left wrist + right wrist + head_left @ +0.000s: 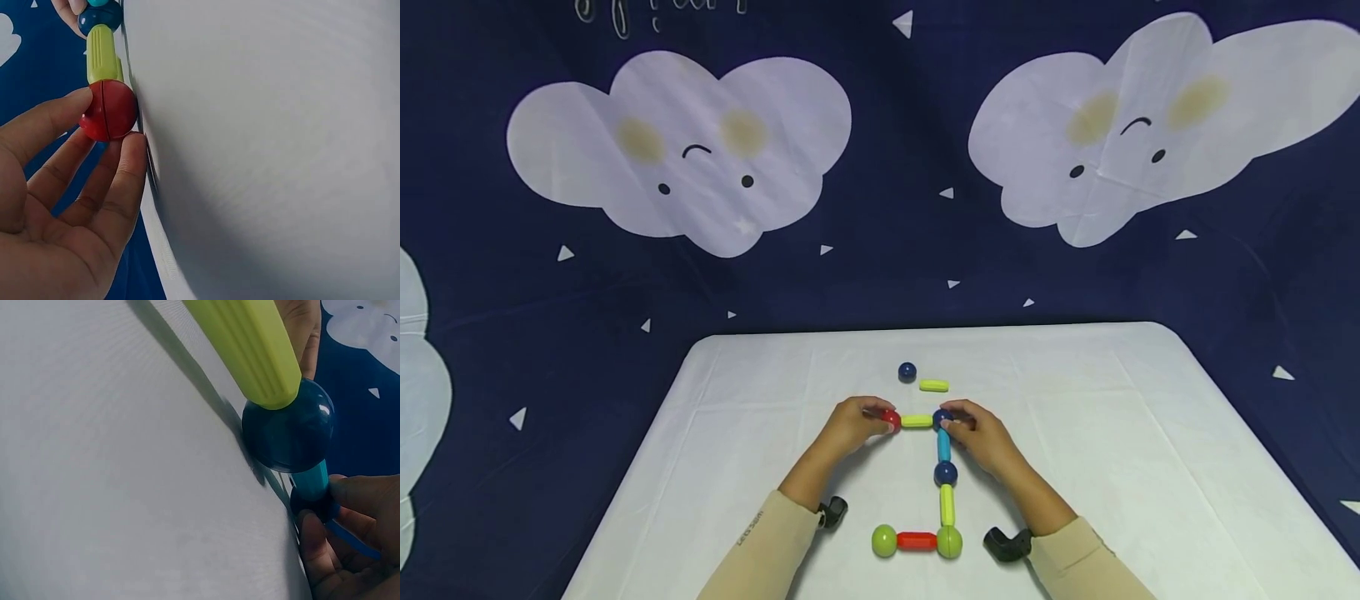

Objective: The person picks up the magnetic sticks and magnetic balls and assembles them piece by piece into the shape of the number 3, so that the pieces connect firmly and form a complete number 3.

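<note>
My left hand (857,427) pinches a red ball (110,111) between thumb and fingers. From it a yellow-green rod (917,422) runs right to a dark blue ball (942,418), which my right hand (983,433) pinches. A light blue rod (943,446) leads down from that ball to a second dark blue ball (289,426). Below follow another yellow-green rod (947,505) and a green ball (950,542). A red rod (917,542) joins that green ball to another green ball (884,541) on the left.
A loose dark blue ball (907,372) and a loose yellow-green rod (934,386) lie beyond the hands on the white table (760,433). Black wrist mounts (1007,545) sit by both sleeves. A dark blue cloth with clouds (895,283) hangs behind the table.
</note>
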Demonstrator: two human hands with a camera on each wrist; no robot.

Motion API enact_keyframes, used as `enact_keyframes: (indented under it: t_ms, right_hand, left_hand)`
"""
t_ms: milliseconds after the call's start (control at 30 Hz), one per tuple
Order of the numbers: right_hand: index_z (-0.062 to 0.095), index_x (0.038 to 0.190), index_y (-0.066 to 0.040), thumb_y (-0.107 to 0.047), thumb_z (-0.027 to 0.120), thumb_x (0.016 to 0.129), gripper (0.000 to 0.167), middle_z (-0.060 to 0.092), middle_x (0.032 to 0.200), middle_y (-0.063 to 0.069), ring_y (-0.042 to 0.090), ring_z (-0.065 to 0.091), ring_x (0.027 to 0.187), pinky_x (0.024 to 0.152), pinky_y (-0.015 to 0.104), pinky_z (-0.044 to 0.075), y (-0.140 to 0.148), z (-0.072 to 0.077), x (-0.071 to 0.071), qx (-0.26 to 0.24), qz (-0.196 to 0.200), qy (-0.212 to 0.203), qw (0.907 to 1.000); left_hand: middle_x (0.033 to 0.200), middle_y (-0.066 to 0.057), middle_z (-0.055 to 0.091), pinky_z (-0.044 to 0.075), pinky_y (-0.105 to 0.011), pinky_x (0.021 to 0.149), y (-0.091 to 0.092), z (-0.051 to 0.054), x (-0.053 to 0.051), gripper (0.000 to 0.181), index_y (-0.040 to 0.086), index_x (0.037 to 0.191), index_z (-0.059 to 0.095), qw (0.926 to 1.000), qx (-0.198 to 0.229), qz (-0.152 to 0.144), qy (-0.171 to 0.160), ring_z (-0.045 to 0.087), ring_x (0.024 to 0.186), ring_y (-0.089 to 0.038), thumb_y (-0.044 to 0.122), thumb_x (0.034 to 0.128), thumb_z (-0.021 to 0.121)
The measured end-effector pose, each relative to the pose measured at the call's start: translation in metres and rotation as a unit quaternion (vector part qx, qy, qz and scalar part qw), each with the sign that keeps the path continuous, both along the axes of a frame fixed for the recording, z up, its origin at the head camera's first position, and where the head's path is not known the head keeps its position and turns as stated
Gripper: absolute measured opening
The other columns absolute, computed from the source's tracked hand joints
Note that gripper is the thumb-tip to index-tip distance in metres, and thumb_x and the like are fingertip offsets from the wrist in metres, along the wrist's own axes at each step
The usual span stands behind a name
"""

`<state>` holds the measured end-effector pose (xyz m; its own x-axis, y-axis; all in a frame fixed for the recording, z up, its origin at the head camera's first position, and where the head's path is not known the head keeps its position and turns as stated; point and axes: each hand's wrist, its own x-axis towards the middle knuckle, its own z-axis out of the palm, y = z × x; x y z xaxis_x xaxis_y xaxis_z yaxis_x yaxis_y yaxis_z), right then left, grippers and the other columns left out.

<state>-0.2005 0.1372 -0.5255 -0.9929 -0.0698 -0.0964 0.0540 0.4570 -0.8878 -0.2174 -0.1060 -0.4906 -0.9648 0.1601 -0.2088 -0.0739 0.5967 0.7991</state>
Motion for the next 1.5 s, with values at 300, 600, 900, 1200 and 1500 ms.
enact_keyframes:
  t_ms: [300, 600, 900, 1200, 1500]
  right_hand:
    - [0.067, 0.127, -0.016, -0.018, 0.068, 0.096, 0.031, 0.069, 0.124, 0.01, 0.012, 0.063, 0.081, 0.068, 0.026, 0.055, 0.0, -0.004, -0.001, 0.003, -0.006, -0.002, 1.0]
    - [0.067, 0.127, -0.016, -0.019, 0.068, 0.096, 0.031, 0.069, 0.124, 0.01, 0.012, 0.063, 0.082, 0.069, 0.026, 0.056, 0.0, -0.003, -0.002, 0.006, -0.005, 0.001, 1.0]
    - [0.067, 0.127, -0.015, -0.018, 0.068, 0.096, 0.031, 0.07, 0.122, 0.01, 0.011, 0.064, 0.082, 0.068, 0.026, 0.055, 0.0, -0.002, -0.001, 0.004, -0.003, 0.007, 1.0]
    - [0.067, 0.127, -0.016, -0.019, 0.068, 0.096, 0.031, 0.069, 0.125, 0.011, 0.011, 0.064, 0.083, 0.071, 0.026, 0.054, 0.0, -0.001, -0.001, 0.008, -0.003, 0.006, 0.9999]
    - [0.067, 0.127, -0.016, -0.019, 0.068, 0.096, 0.031, 0.069, 0.124, 0.011, 0.011, 0.064, 0.081, 0.069, 0.025, 0.054, 0.0, -0.002, -0.001, 0.007, -0.003, 0.006, 1.0]
  left_hand:
    - [0.111, -0.008, 0.074, 0.054, -0.034, 0.078, -0.002, 0.006, -0.004, 0.033, 0.012, 0.12, 0.073, 0.9993, 0.013, -0.011, 0.032, 0.068, 0.098, -0.02, 0.02, 0.0882, 0.077]
    - [0.105, -0.005, 0.076, 0.054, -0.035, 0.084, 0.005, 0.01, -0.017, 0.03, 0.011, 0.119, 0.074, 0.998, 0.029, -0.005, 0.057, 0.069, 0.099, -0.02, 0.021, 0.0902, 0.075]
    - [0.111, -0.006, 0.076, 0.055, -0.037, 0.087, 0.017, 0.011, -0.032, 0.032, 0.015, 0.121, 0.074, 0.9993, 0.03, 0.003, 0.024, 0.068, 0.105, -0.022, 0.023, 0.0907, 0.076]
    - [0.111, -0.006, 0.075, 0.056, -0.038, 0.092, 0.029, 0.004, -0.042, 0.03, 0.015, 0.122, 0.073, 0.9988, 0.05, 0.002, -0.004, 0.07, 0.102, -0.02, 0.022, 0.0927, 0.073]
    - [0.112, -0.003, 0.075, 0.05, -0.043, 0.104, 0.037, -0.003, -0.051, 0.031, 0.016, 0.121, 0.074, 0.9995, 0.032, 0.008, -0.006, 0.067, 0.113, -0.021, 0.022, 0.0903, 0.076]
